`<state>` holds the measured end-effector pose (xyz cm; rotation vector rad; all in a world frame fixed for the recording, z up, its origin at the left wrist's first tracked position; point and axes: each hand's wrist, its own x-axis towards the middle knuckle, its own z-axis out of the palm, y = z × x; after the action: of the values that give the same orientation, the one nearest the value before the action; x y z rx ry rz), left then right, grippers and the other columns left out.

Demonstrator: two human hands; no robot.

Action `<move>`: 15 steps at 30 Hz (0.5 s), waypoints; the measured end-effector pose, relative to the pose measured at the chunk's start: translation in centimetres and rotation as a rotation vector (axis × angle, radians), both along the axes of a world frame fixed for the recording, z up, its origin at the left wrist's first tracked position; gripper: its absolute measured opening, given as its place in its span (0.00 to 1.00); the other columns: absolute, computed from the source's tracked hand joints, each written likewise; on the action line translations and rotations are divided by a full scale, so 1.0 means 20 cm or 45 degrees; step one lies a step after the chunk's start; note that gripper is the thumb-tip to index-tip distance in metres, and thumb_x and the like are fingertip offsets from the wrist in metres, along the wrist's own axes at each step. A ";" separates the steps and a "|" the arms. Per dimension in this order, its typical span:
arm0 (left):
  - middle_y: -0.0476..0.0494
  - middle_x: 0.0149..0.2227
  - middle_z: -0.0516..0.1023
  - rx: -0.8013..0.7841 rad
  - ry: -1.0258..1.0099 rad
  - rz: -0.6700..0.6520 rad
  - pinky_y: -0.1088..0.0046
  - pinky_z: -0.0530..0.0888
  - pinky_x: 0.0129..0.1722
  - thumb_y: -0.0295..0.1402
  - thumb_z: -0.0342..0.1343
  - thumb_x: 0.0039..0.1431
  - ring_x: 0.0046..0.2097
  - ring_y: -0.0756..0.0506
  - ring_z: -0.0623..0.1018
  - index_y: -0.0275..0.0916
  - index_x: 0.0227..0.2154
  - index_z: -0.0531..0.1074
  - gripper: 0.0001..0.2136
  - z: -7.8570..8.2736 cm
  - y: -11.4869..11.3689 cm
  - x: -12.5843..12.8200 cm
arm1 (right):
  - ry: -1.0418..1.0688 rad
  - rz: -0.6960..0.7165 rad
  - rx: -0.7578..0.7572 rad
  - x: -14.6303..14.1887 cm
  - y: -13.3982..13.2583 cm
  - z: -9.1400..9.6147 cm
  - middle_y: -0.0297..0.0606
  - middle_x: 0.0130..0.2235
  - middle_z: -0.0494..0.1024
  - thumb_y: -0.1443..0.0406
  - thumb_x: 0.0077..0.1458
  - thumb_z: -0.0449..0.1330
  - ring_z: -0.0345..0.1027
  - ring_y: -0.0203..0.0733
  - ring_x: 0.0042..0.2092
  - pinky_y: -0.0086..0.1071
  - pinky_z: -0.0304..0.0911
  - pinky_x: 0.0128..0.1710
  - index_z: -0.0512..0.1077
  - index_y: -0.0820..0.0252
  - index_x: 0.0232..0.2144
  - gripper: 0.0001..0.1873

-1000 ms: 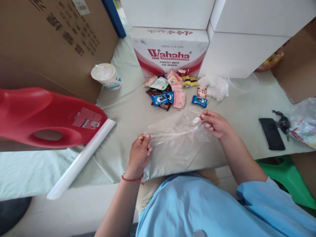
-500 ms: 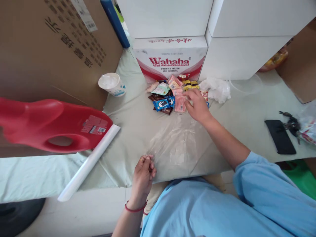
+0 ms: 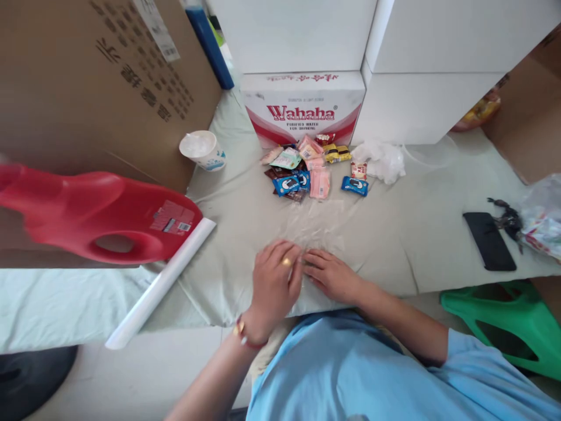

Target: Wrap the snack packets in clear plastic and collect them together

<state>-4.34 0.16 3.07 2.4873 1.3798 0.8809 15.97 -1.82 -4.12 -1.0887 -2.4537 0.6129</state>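
Note:
A clear, thin plastic bag (image 3: 322, 225) lies crumpled on the cloth-covered table in front of me. My left hand (image 3: 277, 278) is closed on the bag's near edge, a gold ring on one finger. Close beside it, fingertips almost touching, my right hand (image 3: 333, 276) also grips the edge with its fingers bent; the thumb is hidden. Beyond the bag is a pile of wrapped snacks, among them a pink packet (image 3: 320, 183), a blue packet (image 3: 287, 186) and yellow packets (image 3: 337, 153). Slightly apart on the right lie another blue packet (image 3: 355, 186) and a small red-and-white packet (image 3: 359, 170).
Behind the snacks stands a Wahaha water carton (image 3: 302, 111) beside white boxes. A paper cup (image 3: 203, 151), red jug (image 3: 109, 216) and white roll (image 3: 162, 283) are leftward. Crumpled white plastic (image 3: 380, 161) and a black phone (image 3: 489, 241) lie rightward, above a green stool (image 3: 517, 327).
My right hand has drawn back from the snacks to the near edge of the bag. My left hand has moved slightly up and right, and the bag is now bunched rather than stretched out.

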 end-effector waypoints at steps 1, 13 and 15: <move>0.38 0.53 0.82 -0.061 0.073 -0.020 0.56 0.71 0.61 0.31 0.50 0.71 0.61 0.40 0.76 0.41 0.52 0.76 0.13 -0.04 0.07 0.04 | 0.000 0.018 -0.010 0.02 0.00 0.01 0.50 0.64 0.74 0.69 0.68 0.58 0.62 0.52 0.69 0.51 0.63 0.68 0.78 0.61 0.56 0.17; 0.32 0.75 0.57 -0.349 0.420 0.210 0.34 0.46 0.73 0.42 0.39 0.75 0.75 0.35 0.60 0.40 0.74 0.55 0.28 -0.35 0.14 0.00 | 0.403 -0.374 -0.527 0.65 -0.15 0.18 0.43 0.53 0.83 0.54 0.68 0.58 0.78 0.51 0.55 0.50 0.73 0.56 0.81 0.47 0.47 0.14; 0.31 0.75 0.56 -0.353 0.434 0.224 0.34 0.47 0.72 0.42 0.39 0.76 0.75 0.35 0.60 0.39 0.74 0.56 0.28 -0.35 0.11 0.01 | 0.451 -0.680 -0.536 0.66 0.02 0.20 0.41 0.39 0.84 0.50 0.68 0.57 0.80 0.49 0.42 0.44 0.75 0.45 0.81 0.51 0.42 0.17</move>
<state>-4.15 2.45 -3.83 2.4009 1.7120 0.2673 29.23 -1.49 -0.04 -1.5594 -1.6707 1.0549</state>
